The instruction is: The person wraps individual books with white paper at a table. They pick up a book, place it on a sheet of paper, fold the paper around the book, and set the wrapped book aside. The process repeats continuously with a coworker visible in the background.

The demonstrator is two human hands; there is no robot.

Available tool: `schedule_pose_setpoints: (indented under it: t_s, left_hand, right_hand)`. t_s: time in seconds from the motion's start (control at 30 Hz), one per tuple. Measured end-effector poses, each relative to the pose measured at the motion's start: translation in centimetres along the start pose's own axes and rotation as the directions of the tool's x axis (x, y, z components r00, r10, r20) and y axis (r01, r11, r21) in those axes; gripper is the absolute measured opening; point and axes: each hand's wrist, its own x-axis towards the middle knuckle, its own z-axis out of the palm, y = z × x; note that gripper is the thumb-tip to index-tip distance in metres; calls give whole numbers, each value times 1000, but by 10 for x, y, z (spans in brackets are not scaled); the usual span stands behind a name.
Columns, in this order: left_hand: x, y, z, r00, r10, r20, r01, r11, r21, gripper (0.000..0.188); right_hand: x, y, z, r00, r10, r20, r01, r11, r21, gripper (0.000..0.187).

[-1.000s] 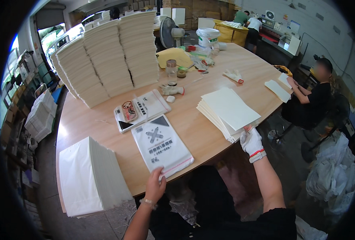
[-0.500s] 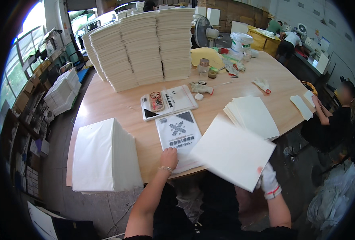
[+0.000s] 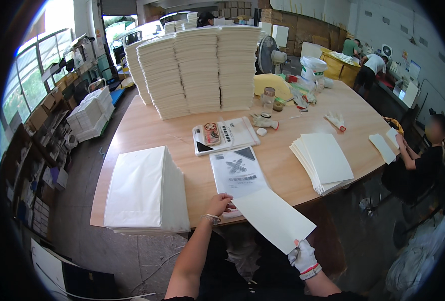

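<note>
My right hand (image 3: 303,257), in a white glove with a red-trimmed cuff, grips a blank cream-white sheet (image 3: 276,219) by its near right corner. The sheet slants over the table's front edge, its far left end against the near end of a clear printed plastic bag (image 3: 238,173). At that end my bare left hand (image 3: 220,204), wearing a bracelet, pinches the bag's edge, fingers curled beside the sheet's corner. Whether the corner is inside the bag, I cannot tell. A fanned stack of similar sheets (image 3: 328,160) lies to the right; a tall white stack (image 3: 137,185) stands at left.
Behind the bag, a phone (image 3: 211,134) rests on more packed bags (image 3: 237,131). High paper stacks (image 3: 197,70) rise at the back, near a jar (image 3: 268,100), a fan (image 3: 266,55) and a white bucket (image 3: 312,67). A loose glove (image 3: 336,121) lies right; a seated person (image 3: 418,155) handles sheets.
My right hand has brought the sheet left and lower, its far end now at the bag. My left hand's fingers have turned toward the sheet's corner. The whole view has shifted slightly.
</note>
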Motion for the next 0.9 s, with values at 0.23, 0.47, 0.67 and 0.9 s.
schedule_pose_setpoints:
  t_s: [0.23, 0.47, 0.67, 0.9]
  left_hand:
    - [-32, -37, 74, 934, 285, -213, -309, 947, -88, 46]
    - [1, -149, 113, 864, 504, 17, -503, 864, -36, 25]
    - [-35, -174, 136, 950, 307, 53, -292, 938, -186, 28]
    - [-50, -156, 118, 974, 228, -17, -217, 900, -378, 36]
  right_hand:
    - [-24, 10, 11, 999, 26, 36, -28, 999, 40, 10]
    - [-39, 34, 14, 986, 164, 21, -165, 985, 44, 10]
    - [20, 69, 20, 974, 83, 211, -89, 996, 19, 21]
    - [122, 54, 47, 905, 105, 412, -211, 952, 221, 29]
